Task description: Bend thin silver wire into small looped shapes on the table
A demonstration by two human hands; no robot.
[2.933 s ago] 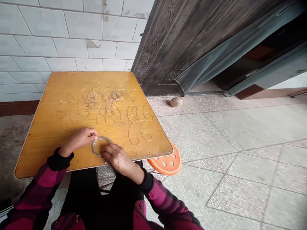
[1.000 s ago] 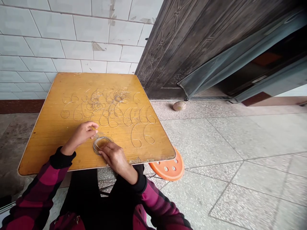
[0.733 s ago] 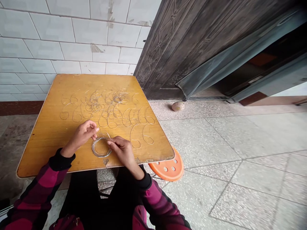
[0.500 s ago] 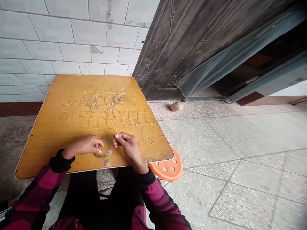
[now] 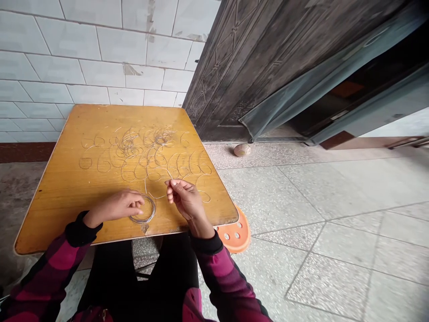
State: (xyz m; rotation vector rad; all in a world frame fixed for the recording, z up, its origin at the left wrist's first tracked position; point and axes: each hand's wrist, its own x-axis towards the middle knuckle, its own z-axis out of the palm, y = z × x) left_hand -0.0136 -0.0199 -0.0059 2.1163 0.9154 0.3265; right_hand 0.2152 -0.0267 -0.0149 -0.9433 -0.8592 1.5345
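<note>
My right hand (image 5: 186, 199) is raised just above the table, thumb and forefinger pinching a thin curved length of wire (image 5: 161, 168) that arches away to the left. Under the fingers of my left hand (image 5: 119, 206) lies a small round coil of silvery wire (image 5: 153, 210) near the table's front edge. Those fingers are curled closed over the coil's left side, and their exact grip is partly hidden. Many thin curled wire pieces (image 5: 129, 143) are spread beyond my hands, some tangled in heaps and others lying in rows.
The wooden table (image 5: 67, 188) has a chipped front edge and stands against a white tiled wall (image 5: 100, 42). An orange stool (image 5: 239, 235) with holes sits under its right corner. To the right are a dark carved door (image 5: 221, 71), a roundish object (image 5: 241, 150) on the floor and a grey curtain (image 5: 268, 118).
My right hand has moved right and slightly up, and a longer arc of wire now shows from its fingertips. My left hand stays by the coil. The view has shifted slightly.
</note>
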